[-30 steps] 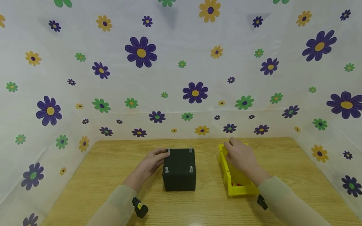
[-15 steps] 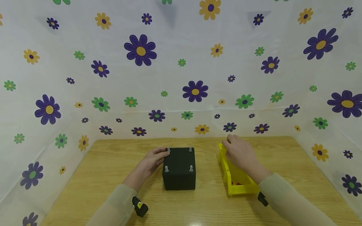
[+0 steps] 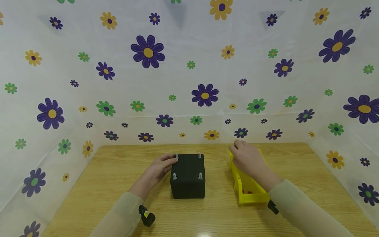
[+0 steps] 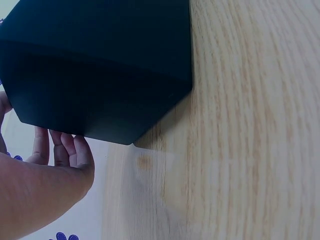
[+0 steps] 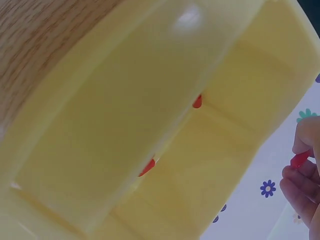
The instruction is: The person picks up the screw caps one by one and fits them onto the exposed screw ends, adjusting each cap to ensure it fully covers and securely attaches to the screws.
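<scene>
A black box (image 3: 188, 181) stands on the wooden table, with a pale grey upright bolt at each top corner, such as the near-left bolt (image 3: 174, 176). My left hand (image 3: 157, 171) holds its left side near the back corner; in the left wrist view its fingers (image 4: 67, 150) reach along the box's far face. My right hand (image 3: 248, 159) is over the far part of the yellow bin (image 3: 254, 198). Its thumb and fingertips pinch a small red piece (image 5: 300, 159), mostly hidden by the fingers. More red pieces (image 5: 147, 167) show inside the bin.
The wooden table (image 3: 124, 171) extends around the box and bin. A white flower-printed sheet (image 3: 177, 79) encloses its back and both sides. Each wrist carries a small black camera, such as the left wrist camera (image 3: 146, 217).
My right hand has risen slightly and shifted left above the bin. My left hand keeps its place on the black box, and the box and bin stay where they were.
</scene>
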### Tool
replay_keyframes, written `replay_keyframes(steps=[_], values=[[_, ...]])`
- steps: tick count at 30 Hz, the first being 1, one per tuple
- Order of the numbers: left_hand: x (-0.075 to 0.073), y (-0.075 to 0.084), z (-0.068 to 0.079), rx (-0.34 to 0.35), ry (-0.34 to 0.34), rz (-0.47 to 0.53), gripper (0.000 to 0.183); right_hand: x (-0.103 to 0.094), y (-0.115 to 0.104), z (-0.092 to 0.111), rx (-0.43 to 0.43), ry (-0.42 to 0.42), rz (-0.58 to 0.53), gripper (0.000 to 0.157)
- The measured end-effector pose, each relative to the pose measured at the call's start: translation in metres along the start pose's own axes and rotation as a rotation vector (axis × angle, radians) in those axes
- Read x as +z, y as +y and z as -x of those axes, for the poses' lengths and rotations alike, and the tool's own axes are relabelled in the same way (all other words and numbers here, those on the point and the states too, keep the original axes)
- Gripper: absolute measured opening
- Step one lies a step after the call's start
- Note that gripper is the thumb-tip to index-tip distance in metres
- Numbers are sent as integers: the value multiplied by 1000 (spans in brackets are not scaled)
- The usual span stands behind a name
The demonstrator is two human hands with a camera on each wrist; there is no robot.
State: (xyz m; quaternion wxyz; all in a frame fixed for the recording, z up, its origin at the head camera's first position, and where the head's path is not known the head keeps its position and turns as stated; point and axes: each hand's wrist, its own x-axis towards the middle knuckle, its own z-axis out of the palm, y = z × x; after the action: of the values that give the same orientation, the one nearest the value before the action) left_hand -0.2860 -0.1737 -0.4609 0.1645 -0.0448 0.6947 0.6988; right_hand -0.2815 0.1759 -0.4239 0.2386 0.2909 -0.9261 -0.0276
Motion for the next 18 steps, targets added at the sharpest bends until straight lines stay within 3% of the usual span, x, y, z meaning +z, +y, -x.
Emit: replay_keyframes(steps=[18], values=[[0,1,-1,3,3,7,57,-5,-15,-18,-39,42,-17,26]])
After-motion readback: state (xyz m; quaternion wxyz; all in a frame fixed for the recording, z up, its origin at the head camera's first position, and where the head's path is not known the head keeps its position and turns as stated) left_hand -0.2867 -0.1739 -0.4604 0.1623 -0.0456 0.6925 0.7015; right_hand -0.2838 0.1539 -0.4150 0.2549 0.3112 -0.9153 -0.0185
